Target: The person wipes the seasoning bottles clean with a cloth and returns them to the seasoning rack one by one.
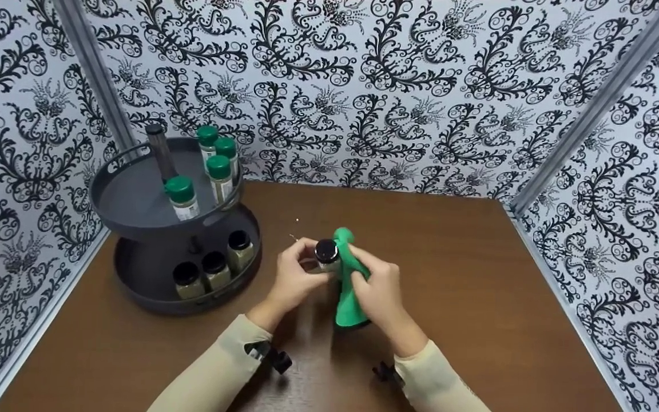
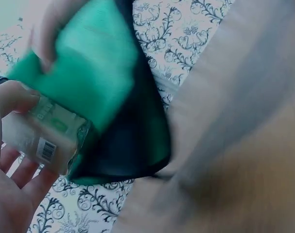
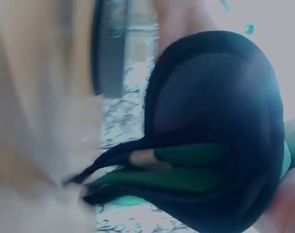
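Note:
A spice jar with a black lid is gripped in my left hand, its fingers and thumb around the glass. In the left wrist view the jar shows a label with a barcode. My right hand pinches a green cloth with black edging and holds it against the right side of the jar. The cloth hangs beside the jar in the left wrist view. Its dark folded underside fills much of the blurred right wrist view.
At left on the brown table stands a two-tier grey rack. Its upper tray holds several green-capped jars; its lower tray holds three black-lidded jars. Patterned walls enclose the table.

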`<state>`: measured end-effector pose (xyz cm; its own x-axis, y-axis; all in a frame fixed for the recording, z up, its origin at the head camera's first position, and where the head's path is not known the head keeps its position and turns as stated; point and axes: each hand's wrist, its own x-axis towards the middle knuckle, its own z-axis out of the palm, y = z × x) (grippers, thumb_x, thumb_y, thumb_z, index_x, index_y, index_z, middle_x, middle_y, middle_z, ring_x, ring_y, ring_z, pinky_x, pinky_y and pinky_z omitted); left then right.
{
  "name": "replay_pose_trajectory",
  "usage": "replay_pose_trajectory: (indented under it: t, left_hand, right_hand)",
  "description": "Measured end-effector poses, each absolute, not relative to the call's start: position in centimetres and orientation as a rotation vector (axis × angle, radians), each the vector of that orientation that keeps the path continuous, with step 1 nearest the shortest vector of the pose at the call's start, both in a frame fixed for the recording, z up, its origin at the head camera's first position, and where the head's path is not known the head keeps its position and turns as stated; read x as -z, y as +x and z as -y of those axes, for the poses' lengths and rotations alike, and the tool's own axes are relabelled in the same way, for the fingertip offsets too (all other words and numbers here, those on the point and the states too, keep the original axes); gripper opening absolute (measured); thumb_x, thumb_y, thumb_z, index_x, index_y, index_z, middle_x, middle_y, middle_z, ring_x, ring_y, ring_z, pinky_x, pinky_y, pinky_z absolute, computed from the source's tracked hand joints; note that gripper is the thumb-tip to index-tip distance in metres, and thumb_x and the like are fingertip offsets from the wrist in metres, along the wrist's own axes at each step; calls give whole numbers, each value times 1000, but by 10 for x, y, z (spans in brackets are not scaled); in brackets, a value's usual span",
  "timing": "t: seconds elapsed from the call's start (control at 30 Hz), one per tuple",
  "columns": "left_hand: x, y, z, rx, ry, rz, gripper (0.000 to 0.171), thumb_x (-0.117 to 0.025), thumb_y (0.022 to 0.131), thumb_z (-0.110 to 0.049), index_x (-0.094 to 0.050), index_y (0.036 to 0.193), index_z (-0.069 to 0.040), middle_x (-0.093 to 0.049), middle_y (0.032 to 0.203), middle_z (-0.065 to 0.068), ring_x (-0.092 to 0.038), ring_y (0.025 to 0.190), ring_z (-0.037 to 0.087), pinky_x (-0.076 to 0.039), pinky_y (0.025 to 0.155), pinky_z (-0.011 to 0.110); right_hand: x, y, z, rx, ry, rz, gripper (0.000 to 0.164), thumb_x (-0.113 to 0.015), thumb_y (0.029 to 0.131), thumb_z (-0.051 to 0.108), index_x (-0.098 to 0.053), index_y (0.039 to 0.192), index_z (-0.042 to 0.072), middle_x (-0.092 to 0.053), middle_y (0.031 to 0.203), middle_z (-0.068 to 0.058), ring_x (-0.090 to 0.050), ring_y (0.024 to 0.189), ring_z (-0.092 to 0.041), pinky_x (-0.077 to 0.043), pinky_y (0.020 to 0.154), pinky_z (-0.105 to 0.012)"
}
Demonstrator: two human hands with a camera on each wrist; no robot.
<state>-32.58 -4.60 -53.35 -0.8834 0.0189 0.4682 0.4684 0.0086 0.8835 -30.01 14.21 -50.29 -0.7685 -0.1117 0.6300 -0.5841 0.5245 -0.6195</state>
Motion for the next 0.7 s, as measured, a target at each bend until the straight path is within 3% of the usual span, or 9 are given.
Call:
replay_pose_trajectory:
  t: [0.13,0.33,0.53,0.7]
  left_hand:
    - [529,-324,48,1950,-471,1946,43,-92,69,3,-72,106,-3,-75,101,14,-74,94,14,-64,88,39]
    - [521,-322,51,1992,-451,1952,46,-93,70,1,-73,111,-4,-76,104,13,-73,95,17,-64,87,34]
    - [521,-323,48,2061,-454,1944,46,-92,69,5,-71,110,0,-76,102,16,-74,94,14,-64,87,32]
    - [524,-323,48,2055,-459,1927,46,-92,70,5,-71,110,0,-75,102,17,-74,92,14,-64,85,30]
  right_hand:
    - [515,-304,-139,-1151,550,2305,41,-64,84,-12,-79,119,1,-81,107,-15,-72,83,-16,-59,67,-32]
    - [528,-313,-135,-1160,486,2470,41,-67,82,-9,-78,120,0,-80,113,-15,-74,98,-18,-62,80,-32]
    - [505,-301,-139,-1285,548,2162,46,-66,83,-12,-78,125,4,-80,117,-14,-76,91,-20,-62,71,-35]
    - [520,-307,-140,-1141,526,2322,40,-67,81,-12,-80,115,3,-81,104,-12,-72,85,-14,-60,70,-29]
